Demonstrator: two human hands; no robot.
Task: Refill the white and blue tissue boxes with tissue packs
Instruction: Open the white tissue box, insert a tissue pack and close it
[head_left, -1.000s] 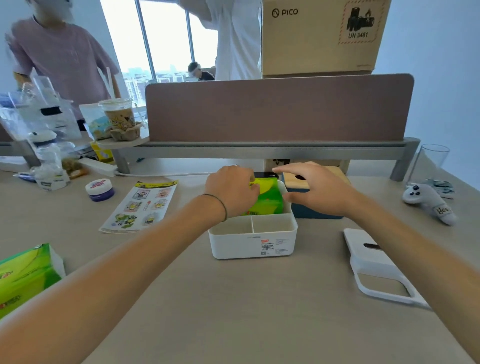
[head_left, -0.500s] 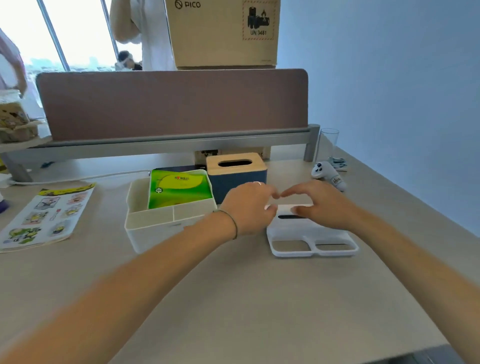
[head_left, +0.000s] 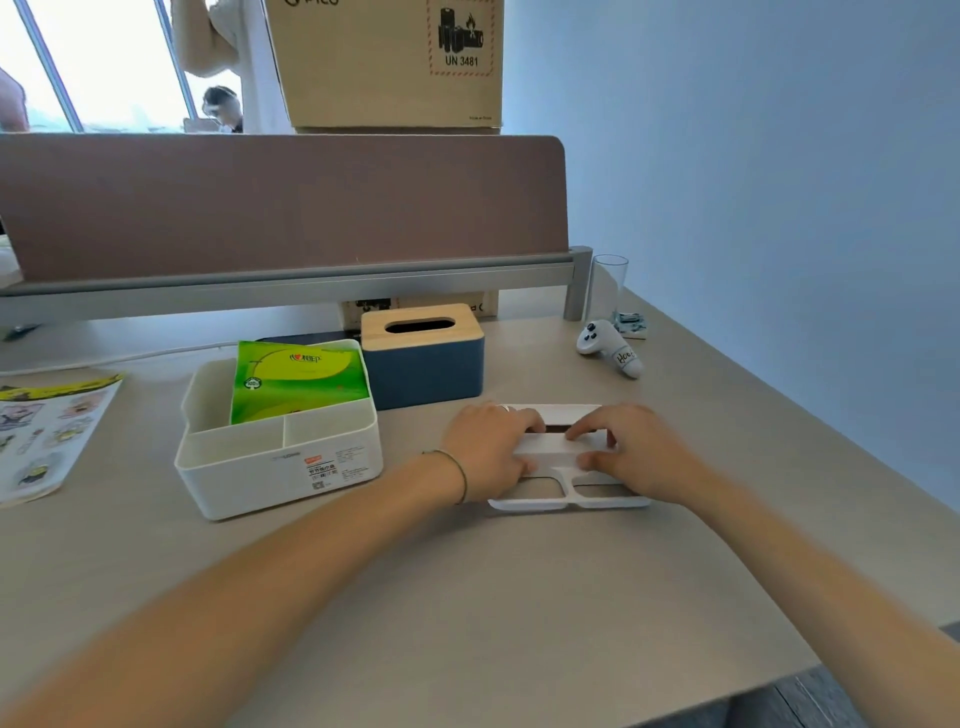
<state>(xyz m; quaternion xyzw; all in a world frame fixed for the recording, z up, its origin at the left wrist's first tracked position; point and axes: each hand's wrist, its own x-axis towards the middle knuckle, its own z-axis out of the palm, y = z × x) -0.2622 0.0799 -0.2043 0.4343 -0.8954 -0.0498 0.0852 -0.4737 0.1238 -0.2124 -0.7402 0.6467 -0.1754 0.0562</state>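
Note:
The white tissue box (head_left: 270, 467) stands lidless on the desk with a green tissue pack (head_left: 298, 379) lying in its rear compartment. Behind it and to the right sits the blue tissue box (head_left: 423, 364), its wooden lid with an oval slot in place. The white lid (head_left: 566, 454) lies flat on the desk to the right of the white box. My left hand (head_left: 488, 449) grips the lid's left side and my right hand (head_left: 628, 452) grips its right side, fingers curled over the slot.
A white game controller (head_left: 610, 345) and a clear glass (head_left: 608, 283) sit at the back right. A sticker sheet (head_left: 47, 426) lies at the left. A brown desk divider (head_left: 280, 208) with a cardboard box (head_left: 389, 62) behind it closes the back. The desk edge runs along the right.
Both hands left the tissue pack in the white box, moved right to the white lid and closed on it. The view swung right.

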